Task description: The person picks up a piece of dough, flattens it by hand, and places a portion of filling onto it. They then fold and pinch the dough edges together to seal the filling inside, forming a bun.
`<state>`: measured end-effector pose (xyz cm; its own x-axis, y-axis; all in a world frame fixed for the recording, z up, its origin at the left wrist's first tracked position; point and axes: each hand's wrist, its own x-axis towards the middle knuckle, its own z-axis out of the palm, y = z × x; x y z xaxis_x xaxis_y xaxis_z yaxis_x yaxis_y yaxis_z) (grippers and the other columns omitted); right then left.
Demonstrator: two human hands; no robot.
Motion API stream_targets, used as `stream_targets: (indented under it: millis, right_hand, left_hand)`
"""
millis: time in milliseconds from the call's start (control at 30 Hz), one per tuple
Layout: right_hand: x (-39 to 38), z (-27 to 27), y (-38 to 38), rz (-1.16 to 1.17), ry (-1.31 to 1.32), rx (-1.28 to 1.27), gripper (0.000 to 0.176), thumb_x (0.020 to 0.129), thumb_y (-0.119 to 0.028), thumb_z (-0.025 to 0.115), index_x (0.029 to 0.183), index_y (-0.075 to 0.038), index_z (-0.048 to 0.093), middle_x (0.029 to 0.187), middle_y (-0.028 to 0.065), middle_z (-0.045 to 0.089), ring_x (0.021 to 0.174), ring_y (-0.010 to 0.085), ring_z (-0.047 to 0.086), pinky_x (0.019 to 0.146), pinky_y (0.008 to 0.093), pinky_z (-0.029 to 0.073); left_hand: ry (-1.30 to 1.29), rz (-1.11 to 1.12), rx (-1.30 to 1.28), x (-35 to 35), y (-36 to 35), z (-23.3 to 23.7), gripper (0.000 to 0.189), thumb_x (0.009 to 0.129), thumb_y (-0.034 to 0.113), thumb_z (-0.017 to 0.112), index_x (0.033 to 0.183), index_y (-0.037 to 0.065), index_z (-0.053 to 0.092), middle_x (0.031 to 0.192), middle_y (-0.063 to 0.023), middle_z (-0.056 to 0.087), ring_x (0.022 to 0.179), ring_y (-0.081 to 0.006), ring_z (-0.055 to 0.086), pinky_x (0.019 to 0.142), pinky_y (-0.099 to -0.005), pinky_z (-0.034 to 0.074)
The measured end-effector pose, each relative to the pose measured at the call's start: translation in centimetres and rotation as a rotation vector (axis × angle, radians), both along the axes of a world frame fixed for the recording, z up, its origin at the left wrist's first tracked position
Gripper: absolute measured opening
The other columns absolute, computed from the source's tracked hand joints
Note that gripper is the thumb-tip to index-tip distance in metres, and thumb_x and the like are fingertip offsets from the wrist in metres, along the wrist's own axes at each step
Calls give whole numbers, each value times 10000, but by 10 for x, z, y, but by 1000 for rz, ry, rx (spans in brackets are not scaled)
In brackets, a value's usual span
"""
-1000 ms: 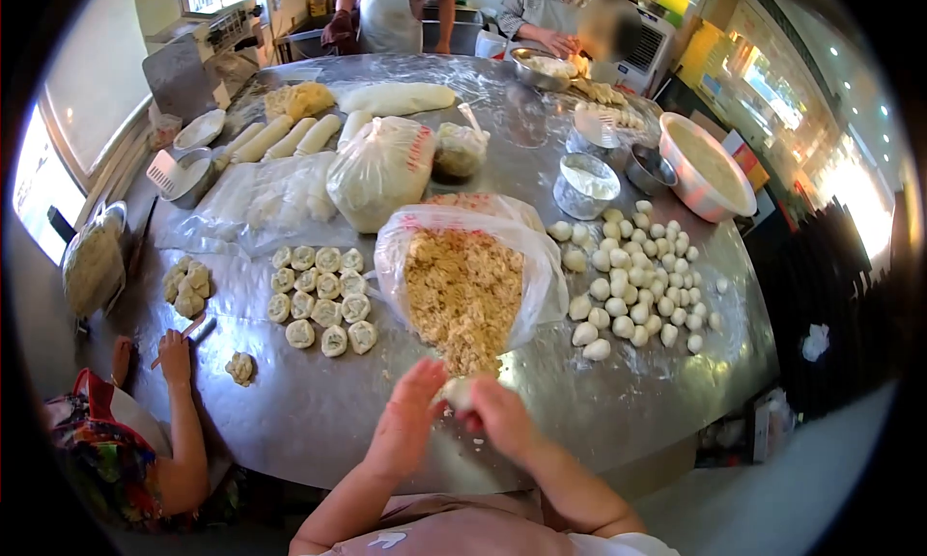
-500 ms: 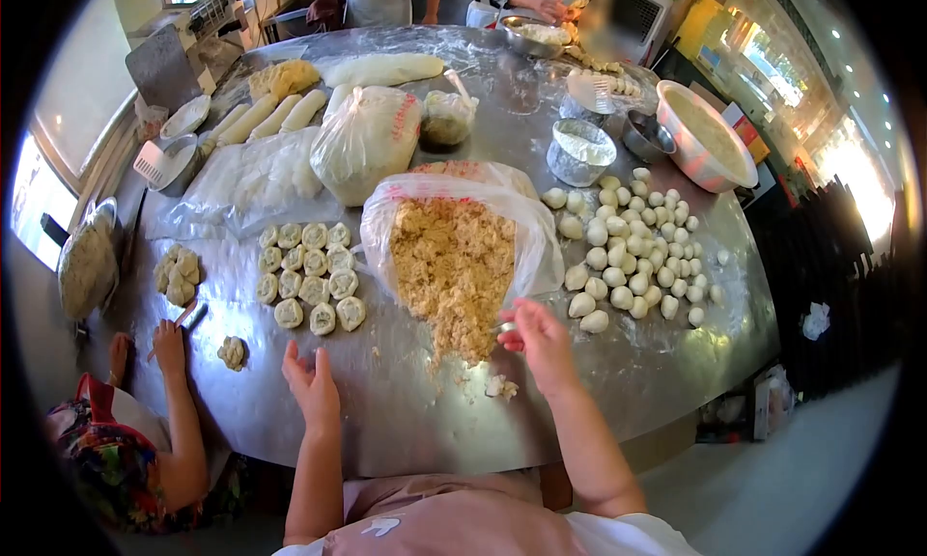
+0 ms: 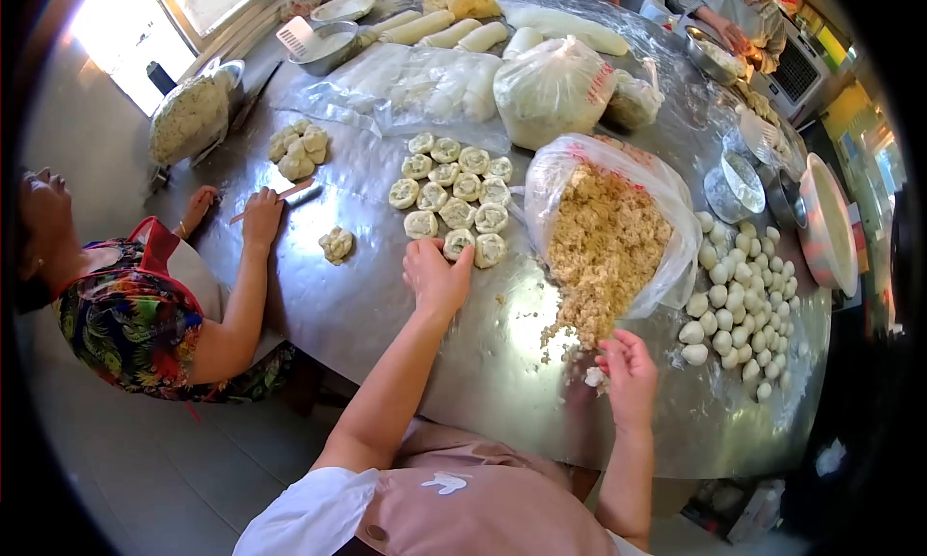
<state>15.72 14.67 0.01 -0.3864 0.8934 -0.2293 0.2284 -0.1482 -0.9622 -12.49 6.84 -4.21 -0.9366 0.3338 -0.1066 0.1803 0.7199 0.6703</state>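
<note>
My left hand (image 3: 439, 278) has its fingers bent around the middle dough round (image 3: 459, 243) in the front row of a batch of filled dough rounds (image 3: 466, 186). My right hand (image 3: 632, 378) is closed, fingers curled together at the front edge of the crumbly filling (image 3: 608, 233); what they hold is too small to make out. Close to those fingertips lies a small whitish scrap of dough (image 3: 596, 376). The filling spills out of an open clear plastic bag (image 3: 683, 242) onto the metal table (image 3: 502, 368).
Many dough balls (image 3: 739, 300) cover the right side, near a large basin (image 3: 828, 223). A tied plastic bag (image 3: 550, 93) and long dough rolls (image 3: 449, 32) stand behind. At left, a person's hand (image 3: 261, 218) rests by a dough lump (image 3: 336, 245).
The view has swung left. My left hand has gone from open over bare table to the front-row dough rounds. My right hand stays beside the filling, fingers curled.
</note>
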Motion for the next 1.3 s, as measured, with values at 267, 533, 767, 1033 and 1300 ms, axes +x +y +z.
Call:
stream_targets:
  millis: [267, 533, 767, 1033, 1300]
  right_hand:
    - [-25, -1, -10, 98, -561, 772, 366, 785, -137, 708, 1123, -61, 590, 1052, 109, 593, 855, 274, 610, 747, 365, 510]
    - [-27, -36, 16, 212, -483, 717, 273, 810, -91, 693, 1072, -53, 623, 928, 111, 639, 773, 255, 627, 698, 339, 506]
    - [-25, 3, 18, 43, -131, 54, 294, 854, -115, 689, 1117, -4, 622, 841, 29, 640, 689, 68, 568, 631, 242, 476]
    - [-29, 15, 11, 84, 149, -145, 255, 887, -78, 651, 1118, 22, 610, 852, 20, 645, 740, 63, 577, 697, 212, 484]
    - [-48, 15, -14, 210, -62, 275, 211, 831, -19, 688, 1038, -10, 645, 893, 44, 630, 761, 103, 613, 682, 226, 509]
  left_hand:
    - [38, -12, 324, 10, -1, -2, 344, 722, 189, 767, 890, 36, 509, 737, -108, 609, 720, -251, 613, 687, -367, 482]
    - [-1403, 5, 1155, 17, -40, 14, 381, 844, 4, 543, 1224, -3, 522, 1105, -121, 585, 940, -218, 584, 815, -311, 496]
    - [-1550, -72, 1051, 55, -31, 34, 321, 925, 124, 551, 1211, -17, 520, 1100, -122, 591, 928, -210, 592, 810, -305, 509]
    - [-1482, -261, 898, 107, -11, 23, 320, 985, 225, 509, 1231, 23, 490, 1137, -83, 560, 1015, -206, 577, 893, -312, 482]
    - [-1491, -202, 955, 124, -1, 33, 301, 1008, 185, 447, 1278, 52, 458, 1173, -94, 549, 1085, -200, 538, 925, -364, 451]
